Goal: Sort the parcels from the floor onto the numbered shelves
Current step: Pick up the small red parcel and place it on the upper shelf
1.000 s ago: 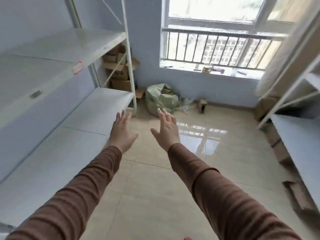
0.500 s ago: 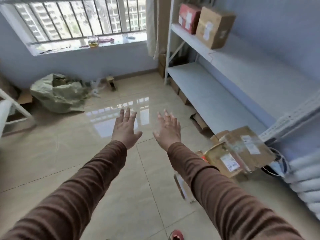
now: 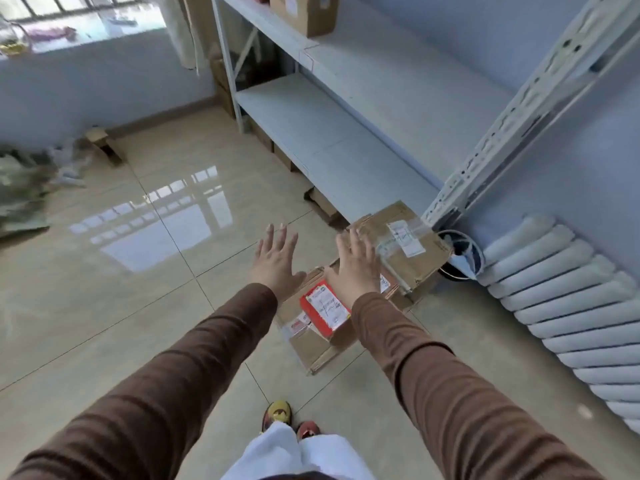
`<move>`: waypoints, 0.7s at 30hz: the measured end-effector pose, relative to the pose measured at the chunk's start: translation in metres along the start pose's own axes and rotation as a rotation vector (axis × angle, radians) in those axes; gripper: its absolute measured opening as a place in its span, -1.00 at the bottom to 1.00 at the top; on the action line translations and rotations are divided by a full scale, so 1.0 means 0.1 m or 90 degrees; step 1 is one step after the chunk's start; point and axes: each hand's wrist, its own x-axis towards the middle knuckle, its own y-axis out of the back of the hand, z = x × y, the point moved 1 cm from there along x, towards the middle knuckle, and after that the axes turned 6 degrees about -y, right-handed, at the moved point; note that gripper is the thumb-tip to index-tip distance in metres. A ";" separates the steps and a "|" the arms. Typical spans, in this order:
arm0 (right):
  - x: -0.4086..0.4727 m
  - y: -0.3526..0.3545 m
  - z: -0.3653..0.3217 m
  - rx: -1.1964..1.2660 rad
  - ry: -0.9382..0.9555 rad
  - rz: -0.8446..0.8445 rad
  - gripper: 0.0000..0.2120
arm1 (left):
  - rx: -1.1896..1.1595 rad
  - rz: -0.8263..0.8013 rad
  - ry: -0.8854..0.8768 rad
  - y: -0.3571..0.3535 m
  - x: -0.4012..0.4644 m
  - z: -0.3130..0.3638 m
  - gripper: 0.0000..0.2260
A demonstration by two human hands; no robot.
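Several cardboard parcels lie in a heap on the tiled floor by the foot of the right-hand shelf rack. The top one is a taped brown box (image 3: 408,251) with a white label. In front of it lies a small red-bordered parcel (image 3: 323,311) on a flat brown box (image 3: 315,344). My left hand (image 3: 277,261) hovers open above the floor just left of the heap. My right hand (image 3: 356,263) is spread open over the heap, holding nothing. A white shelf (image 3: 311,126) runs along the wall, and a brown box (image 3: 306,12) stands on the upper shelf (image 3: 381,74).
A white ribbed radiator (image 3: 568,306) sits against the wall at right, with a coiled cable (image 3: 464,254) beside it. More boxes (image 3: 322,204) lie under the low shelf. A green sack (image 3: 17,199) and a small box (image 3: 104,147) are at far left. My feet (image 3: 287,417) are below.
My view has swung right and down from the window and left rack to the right rack. The parcel heap is now nearer and under my outstretched hands, which stay open.
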 end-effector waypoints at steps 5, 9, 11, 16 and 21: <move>0.04 -0.27 0.61 0.022 -0.072 -0.063 -0.29 | -0.078 -0.048 0.024 -0.55 0.15 0.23 -0.23; 0.21 -0.48 1.08 0.012 -0.088 -0.104 -0.29 | -0.134 -0.090 0.090 -0.99 0.19 0.39 -0.21; 0.34 -0.59 1.26 0.021 -0.075 -0.135 -0.29 | -0.143 -0.095 0.134 -1.17 0.22 0.48 -0.20; 0.51 -0.85 1.42 0.085 0.056 -0.169 -0.41 | -0.213 -0.084 0.268 -1.64 0.25 0.65 -0.19; 0.51 -1.27 1.33 0.133 0.146 -0.195 -0.50 | -0.353 -0.050 0.398 -2.12 0.19 0.63 -0.17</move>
